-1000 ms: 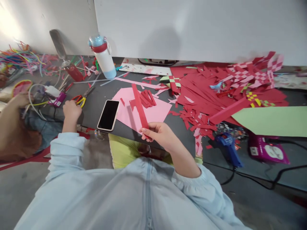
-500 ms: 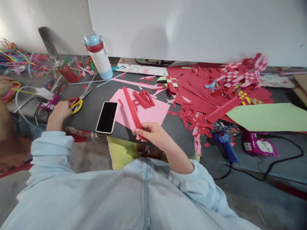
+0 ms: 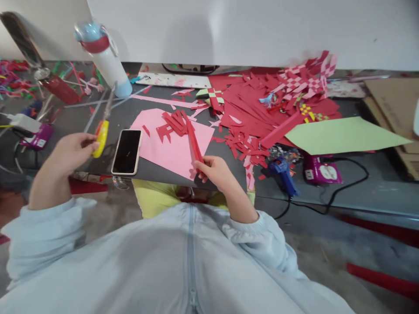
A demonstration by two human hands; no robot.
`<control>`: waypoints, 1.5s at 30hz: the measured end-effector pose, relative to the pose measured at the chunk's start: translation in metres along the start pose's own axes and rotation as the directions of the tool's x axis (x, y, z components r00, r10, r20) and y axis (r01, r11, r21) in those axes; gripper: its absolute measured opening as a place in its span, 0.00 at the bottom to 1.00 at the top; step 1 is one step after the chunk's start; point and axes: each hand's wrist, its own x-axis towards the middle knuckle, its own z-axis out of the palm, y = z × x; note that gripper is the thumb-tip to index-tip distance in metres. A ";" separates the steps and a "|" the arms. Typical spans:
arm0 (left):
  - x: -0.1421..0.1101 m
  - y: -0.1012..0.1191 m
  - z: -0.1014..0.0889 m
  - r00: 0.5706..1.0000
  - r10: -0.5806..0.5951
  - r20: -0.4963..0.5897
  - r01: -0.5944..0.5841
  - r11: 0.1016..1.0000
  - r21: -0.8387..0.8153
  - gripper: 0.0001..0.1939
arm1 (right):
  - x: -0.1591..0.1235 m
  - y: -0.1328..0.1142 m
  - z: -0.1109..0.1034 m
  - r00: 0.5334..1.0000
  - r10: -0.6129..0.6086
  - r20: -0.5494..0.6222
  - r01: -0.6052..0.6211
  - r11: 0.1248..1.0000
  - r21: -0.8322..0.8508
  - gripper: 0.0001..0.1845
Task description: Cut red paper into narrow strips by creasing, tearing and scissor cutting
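My left hand (image 3: 78, 150) grips yellow-handled scissors (image 3: 103, 135) by the handles, their blades pointing up and away, above the table left of the phone. A red paper strip (image 3: 194, 141) is pinched by its near end in my right hand (image 3: 214, 172), near the table's front edge. Beneath the strip lies a pink paper sheet (image 3: 163, 155). Several short red strips (image 3: 175, 122) rest on the sheet. Just left of it is a phone (image 3: 127, 152) with a dark screen.
Red paper scraps (image 3: 252, 109) are heaped at the back right, beside a green sheet (image 3: 343, 136). A blue glue gun (image 3: 284, 176) and its cable lie at the right. A white bottle (image 3: 111, 65) stands back left, near a red bottle (image 3: 57, 85).
My left hand has lifted the scissors off the table, blades now pointing upward. My right hand still holds the red strip, now turned more edge-on. The whole view has shifted rightward.
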 end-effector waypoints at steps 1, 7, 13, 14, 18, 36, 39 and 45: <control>-0.010 0.013 0.010 0.996 0.059 0.073 -0.056 0.997 -0.047 0.18 | -0.002 0.002 -0.002 1.000 0.014 -0.013 -0.014 0.999 -0.029 0.18; -0.076 0.101 0.071 0.898 0.339 0.281 -0.209 0.890 -0.405 0.18 | -0.032 0.006 -0.026 0.918 -0.269 -0.290 0.112 0.879 -0.463 0.17; -0.131 0.180 0.104 0.868 0.458 0.193 -0.283 0.774 -0.566 0.15 | -0.055 0.023 -0.039 0.984 -0.117 -0.134 0.124 0.991 0.043 0.23; -0.139 0.189 0.108 0.861 0.472 0.189 -0.285 0.756 -0.590 0.15 | -0.058 0.027 -0.039 0.990 -0.090 -0.110 0.105 0.985 0.139 0.25; -0.169 0.211 0.123 0.808 0.569 0.154 -0.373 0.696 -0.614 0.12 | -0.068 0.037 -0.045 0.990 -0.095 -0.106 0.120 0.957 0.263 0.30; -0.167 0.212 0.163 0.686 0.702 -0.188 -0.709 0.704 0.039 0.26 | -0.111 0.090 -0.099 0.963 -0.119 -0.241 0.126 0.992 0.013 0.07; -0.156 0.208 0.173 0.672 0.729 -0.134 -0.722 0.684 0.103 0.27 | -0.122 0.098 -0.103 0.982 -0.064 -0.176 0.060 0.998 -0.030 0.11; -0.157 0.197 0.176 0.595 0.798 -0.100 -0.794 0.602 0.080 0.23 | -0.130 0.093 -0.105 0.983 -0.070 -0.170 0.057 0.995 -0.083 0.12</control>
